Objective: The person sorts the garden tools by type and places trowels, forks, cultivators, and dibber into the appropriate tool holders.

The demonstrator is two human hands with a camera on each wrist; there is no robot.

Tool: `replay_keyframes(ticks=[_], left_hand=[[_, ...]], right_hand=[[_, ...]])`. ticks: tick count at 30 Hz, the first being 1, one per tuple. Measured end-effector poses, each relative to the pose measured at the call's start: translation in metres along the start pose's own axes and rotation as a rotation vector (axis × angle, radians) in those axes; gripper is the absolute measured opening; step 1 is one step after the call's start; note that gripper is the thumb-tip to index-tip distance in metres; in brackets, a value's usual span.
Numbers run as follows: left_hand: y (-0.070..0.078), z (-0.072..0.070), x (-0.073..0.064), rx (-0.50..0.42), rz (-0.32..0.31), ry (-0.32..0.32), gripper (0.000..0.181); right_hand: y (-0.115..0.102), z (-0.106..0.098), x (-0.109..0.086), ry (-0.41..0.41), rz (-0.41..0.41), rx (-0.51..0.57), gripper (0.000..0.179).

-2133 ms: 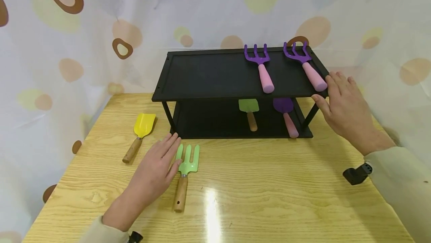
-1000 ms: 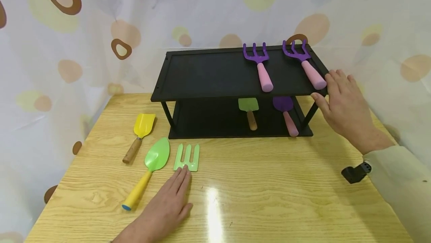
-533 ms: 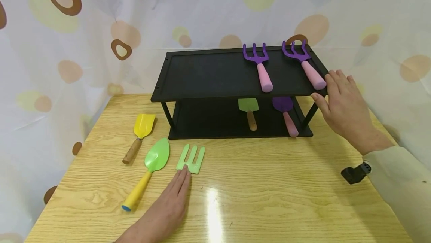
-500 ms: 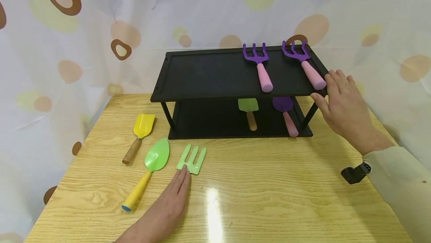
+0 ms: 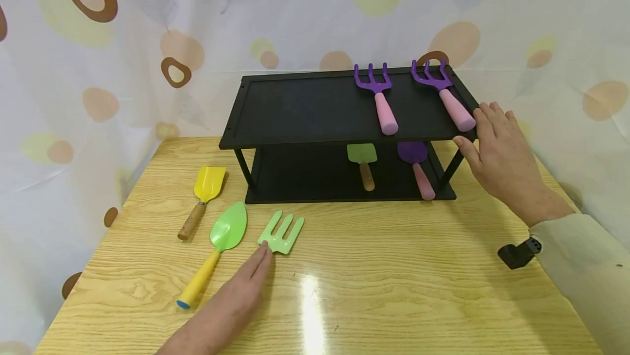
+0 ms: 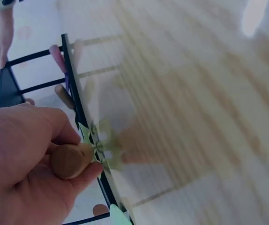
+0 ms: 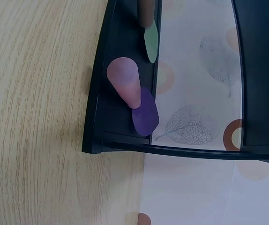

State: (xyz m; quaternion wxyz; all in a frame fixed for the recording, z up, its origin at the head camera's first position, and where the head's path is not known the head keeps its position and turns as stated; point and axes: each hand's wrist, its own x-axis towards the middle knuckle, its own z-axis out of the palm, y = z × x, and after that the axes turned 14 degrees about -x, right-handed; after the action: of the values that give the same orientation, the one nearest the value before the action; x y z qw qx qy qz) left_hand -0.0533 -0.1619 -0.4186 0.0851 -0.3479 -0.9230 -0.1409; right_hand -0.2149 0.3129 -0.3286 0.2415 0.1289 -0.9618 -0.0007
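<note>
A light green hand fork lies close over the table, its three tines pointing away and to the right. My left hand holds it by the wooden handle, which the left wrist view shows between thumb and fingers; in the head view the hand hides that handle. On the right corner of the black two-tier rack rests my right hand, fingers extended along the top and thumb at the front edge. Only a sliver of this hand enters the right wrist view.
Left of the fork lie a green trowel with a yellow handle and a yellow shovel. Two purple hand rakes lie on the upper tier. Below them are a green shovel and a purple trowel.
My left hand moved from beside the green trowel down to the fork's handle. The fork has since turned, its tines swinging right. My right hand has stayed on the rack.
</note>
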Motion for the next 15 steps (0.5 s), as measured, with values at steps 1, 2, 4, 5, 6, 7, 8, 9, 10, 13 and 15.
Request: replay_keyframes(ticks=[1, 2, 4, 5, 6, 7, 8, 9, 10, 13, 15], left_hand=[[-0.002, 0.000, 0.000, -0.017, 0.014, 0.027, 0.061], [-0.003, 0.000, 0.001, -0.047, 0.027, 0.056, 0.062], [-0.005, -0.001, 0.001, -0.068, 0.037, 0.085, 0.063], [-0.005, -0.002, 0.002, -0.094, 0.038, 0.105, 0.063], [-0.006, -0.003, 0.002, -0.084, 0.050, 0.113, 0.063], [-0.007, -0.004, 0.003, -0.083, 0.059, 0.124, 0.063], [-0.007, -0.005, 0.003, -0.066, 0.076, 0.125, 0.063], [-0.008, -0.006, 0.003, -0.054, 0.085, 0.125, 0.063], [-0.008, -0.008, 0.004, -0.039, 0.099, 0.124, 0.063], [-0.009, -0.013, 0.005, -0.008, 0.140, 0.136, 0.062], [-0.009, -0.017, 0.007, 0.032, 0.164, 0.136, 0.055]], right_hand=[[0.000, 0.000, 0.000, -0.001, 0.000, 0.000, 0.066], [0.000, 0.000, 0.000, -0.004, -0.001, -0.002, 0.066], [0.000, 0.000, -0.001, -0.005, -0.002, -0.005, 0.066], [0.000, 0.000, -0.001, -0.004, -0.002, -0.007, 0.066], [0.000, 0.000, -0.001, -0.003, -0.002, -0.007, 0.066], [0.000, 0.000, -0.001, -0.004, -0.002, -0.008, 0.066], [0.000, 0.001, -0.001, -0.003, -0.003, -0.010, 0.066], [0.000, 0.001, -0.001, -0.001, -0.003, -0.009, 0.066], [0.000, 0.001, -0.001, 0.001, -0.004, -0.007, 0.066], [0.001, 0.001, 0.000, 0.001, -0.004, -0.003, 0.066], [0.001, 0.002, 0.000, 0.004, -0.004, -0.002, 0.066]])
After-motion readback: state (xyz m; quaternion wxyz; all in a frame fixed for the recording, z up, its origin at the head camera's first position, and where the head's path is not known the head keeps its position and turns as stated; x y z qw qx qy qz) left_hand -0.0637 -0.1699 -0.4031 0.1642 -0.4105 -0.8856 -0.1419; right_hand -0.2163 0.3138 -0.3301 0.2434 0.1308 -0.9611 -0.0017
